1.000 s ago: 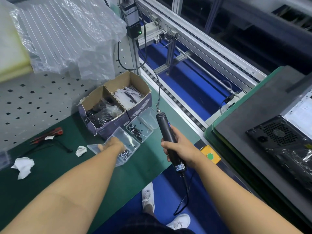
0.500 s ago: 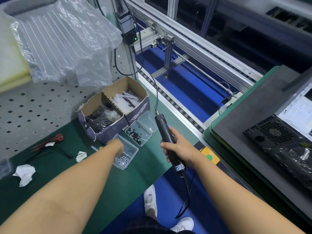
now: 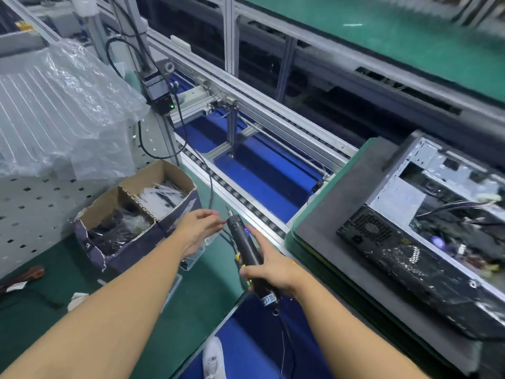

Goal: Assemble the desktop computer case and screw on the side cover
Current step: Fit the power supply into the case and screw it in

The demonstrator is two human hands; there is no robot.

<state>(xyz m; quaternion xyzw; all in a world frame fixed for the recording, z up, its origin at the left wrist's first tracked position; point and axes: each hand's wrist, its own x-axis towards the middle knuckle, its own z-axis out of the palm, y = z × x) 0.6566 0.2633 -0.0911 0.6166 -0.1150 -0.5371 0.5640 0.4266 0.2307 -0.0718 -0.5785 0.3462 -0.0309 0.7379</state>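
An open desktop computer case [image 3: 397,196] lies on its side on a grey pad [image 3: 338,198] at the right, with its power supply [image 3: 369,232] facing me and cables showing inside. No side cover is on it. My right hand [image 3: 273,272] grips a black electric screwdriver [image 3: 241,240] over the bench edge, bit pointing up and away. My left hand [image 3: 195,228] reaches in from the left, its fingertips close to the bit. Blur hides whether a screw sits between those fingertips.
A divided cardboard box [image 3: 136,212] of bagged parts stands on the green bench [image 3: 54,318]. Clear plastic screw trays [image 3: 192,262] lie partly under my left forearm. Crumpled plastic wrap [image 3: 62,113] hangs at the left. A roller conveyor rail [image 3: 246,199] runs between bench and case.
My left hand has lifted out of the screw tray and moved right to the screwdriver's tip. The screwdriver is tilted more toward the case, and my view has swung right.
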